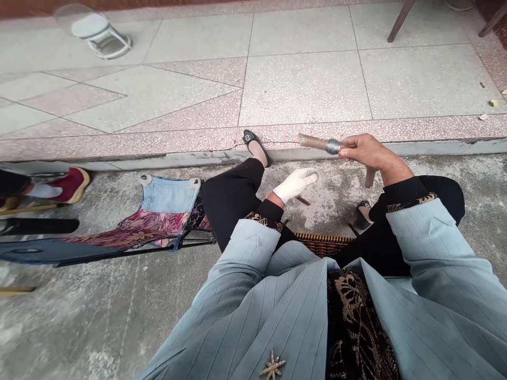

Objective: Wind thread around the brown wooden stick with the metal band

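Note:
In my right hand (364,152) is a brown wooden stick, its far part pointing left past my fingers. Silvery wire (333,146) is wound in a thick coil around the stick (313,142), right beside my thumb and fingertips. Another brown stub (370,177) shows below my palm; whether it belongs to the same stick I cannot tell. My left hand (297,183) wears a white glove, lower and to the left, with its fingers pressed together. A faint strand seems to hang from the coil toward the glove. What the gloved fingers hold, if anything, is too small to make out.
A raised tiled step (301,89) runs across the front. On my left stands a folding chair (158,227) with patched fabric, beside another person's red shoe (71,186). A white stool (105,37) is at the far left. Beneath me is a woven seat (322,244).

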{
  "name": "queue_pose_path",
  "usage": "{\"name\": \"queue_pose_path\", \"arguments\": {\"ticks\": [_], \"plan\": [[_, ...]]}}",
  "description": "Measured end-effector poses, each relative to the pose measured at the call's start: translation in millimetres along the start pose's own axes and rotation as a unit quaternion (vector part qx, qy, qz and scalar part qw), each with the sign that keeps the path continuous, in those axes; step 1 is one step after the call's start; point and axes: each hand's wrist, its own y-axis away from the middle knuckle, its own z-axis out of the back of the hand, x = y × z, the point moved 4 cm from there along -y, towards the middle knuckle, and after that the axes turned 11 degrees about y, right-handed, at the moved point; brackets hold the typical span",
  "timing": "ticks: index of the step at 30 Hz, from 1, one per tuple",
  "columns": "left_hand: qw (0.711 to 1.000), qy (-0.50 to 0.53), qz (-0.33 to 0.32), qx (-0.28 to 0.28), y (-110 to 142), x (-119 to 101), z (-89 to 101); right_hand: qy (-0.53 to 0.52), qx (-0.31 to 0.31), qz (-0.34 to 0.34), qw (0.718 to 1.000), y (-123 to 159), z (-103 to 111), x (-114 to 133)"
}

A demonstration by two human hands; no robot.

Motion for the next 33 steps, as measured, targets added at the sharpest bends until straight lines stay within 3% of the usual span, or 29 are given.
{"name": "queue_pose_path", "arguments": {"ticks": [3,6,8,10,12,14,16,19,22,25,27,30,33], "plan": [[0.997,0.042,0.016,0.061,4,-3,-7.8,0.078,-0.061,-0.069,0.993,-7,-1,-8],[0.991,0.055,0.024,0.117,9,-8,-11.5,0.184,-0.032,-0.083,0.979,-13,-16,-7],[0.992,0.053,0.019,0.109,11,-10,-8.4,0.254,0.055,-0.078,0.963,-13,-30,-7],[0.996,0.048,0.012,0.080,11,-10,-2.4,0.273,0.180,-0.039,0.944,-8,-45,-5],[0.997,0.049,0.014,0.055,11,-8,3.3,0.203,0.310,0.035,0.928,3,-52,2],[0.996,0.075,0.021,0.046,9,-4,6.4,0.070,0.365,0.105,0.923,15,-47,12],[0.992,0.120,0.015,0.042,5,1,6.9,-0.060,0.293,0.128,0.946,18,-27,17],[0.989,0.140,0.004,0.052,1,10,2.3,-0.163,0.067,0.073,0.982,10,3,7],[0.993,0.070,0.017,0.088,0,16,-8.9,-0.142,-0.065,-0.030,0.987,-2,9,-12],[0.989,0.011,0.016,0.143,5,12,-21.1,-0.007,-0.086,-0.101,0.991,-13,-5,-21],[0.987,0.004,0.010,0.162,9,6,-23.3,0.129,-0.053,-0.119,0.983,-17,-18,-20],[0.990,0.015,0.015,0.136,13,1,-12.4,0.292,0.067,-0.092,0.950,-16,-40,-13],[0.999,-0.003,0.009,0.048,11,-1,9.0,0.302,0.236,-0.020,0.923,-6,-57,-7]]}}
